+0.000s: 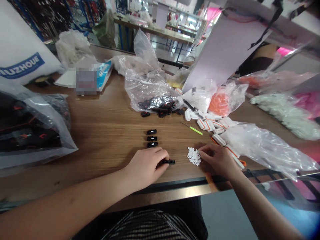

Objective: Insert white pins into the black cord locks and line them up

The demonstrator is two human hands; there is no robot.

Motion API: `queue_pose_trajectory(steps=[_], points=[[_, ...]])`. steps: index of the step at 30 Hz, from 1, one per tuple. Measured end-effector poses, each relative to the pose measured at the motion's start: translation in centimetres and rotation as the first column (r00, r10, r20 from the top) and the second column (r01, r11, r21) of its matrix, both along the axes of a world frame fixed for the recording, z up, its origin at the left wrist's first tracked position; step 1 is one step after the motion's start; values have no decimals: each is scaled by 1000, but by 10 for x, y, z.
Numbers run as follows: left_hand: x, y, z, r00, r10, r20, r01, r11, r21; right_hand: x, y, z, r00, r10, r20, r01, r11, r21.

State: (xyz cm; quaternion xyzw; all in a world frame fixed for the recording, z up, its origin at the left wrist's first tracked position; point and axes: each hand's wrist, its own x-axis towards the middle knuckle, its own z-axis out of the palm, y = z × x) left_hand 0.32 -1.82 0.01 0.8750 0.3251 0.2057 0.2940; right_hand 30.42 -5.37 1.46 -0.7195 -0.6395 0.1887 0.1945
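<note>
My left hand is closed round a black connector housing, whose right end sticks out past the fingertips with a row of small openings. Just beyond it, three black connector housings lie in a column, each with white spots on it. A loose pile of tiny white plastic pieces lies to the right. At the right edge of that pile my right hand has its thumb and fingertips pinched together; whether a piece is between them is too small to see.
A yellow-green thin tool lies beyond the pile. Behind it are white connectors with orange trim, a clear bag of black parts and a bag of orange parts. A big bag of black parts stands left. The table's front edge runs near my forearms.
</note>
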Motion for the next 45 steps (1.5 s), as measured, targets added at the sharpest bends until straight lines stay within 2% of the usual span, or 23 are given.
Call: queue_pose_trajectory(steps=[4,7,9,12,18,23,28,36,39,42,44,45], points=[[0,0,0,1000,-1,-4,1,1000,-11,-15,-4,12,1000,8,-8,-7,995,102],[0,0,0,1000,2,-19,-3,1000,-15,-43,-9,24,980,186,-64,-177,975,131],[0,0,-1,1000,1,-24,-1,1000,-12,-64,-10,29,940,334,-68,-323,936,140],[0,-1,-3,1000,4,-21,-4,1000,-5,-86,-7,29,882,470,-36,-460,875,152],[0,-1,-1,1000,-5,-1,5,1000,-19,-97,3,23,832,554,32,-550,816,177],[0,-1,3,1000,7,-13,-7,999,-43,-100,4,23,819,568,82,-572,799,183],[1,-1,1,1000,20,-9,-21,999,-41,-100,2,27,785,589,191,-617,772,152],[1,0,0,999,30,-12,-30,999,-35,-103,-12,22,752,545,370,-636,747,194],[1,0,-1,999,30,-14,-30,999,-32,-99,-13,20,757,560,336,-638,745,196],[1,0,-2,1000,22,-9,-23,999,-25,-76,-5,22,855,473,215,-516,818,253],[0,0,-2,1000,22,-5,-22,999,-26,-51,3,23,935,302,188,-347,893,288],[0,0,-2,1000,24,-5,-24,999,-27,-37,8,22,954,228,197,-274,928,253]])
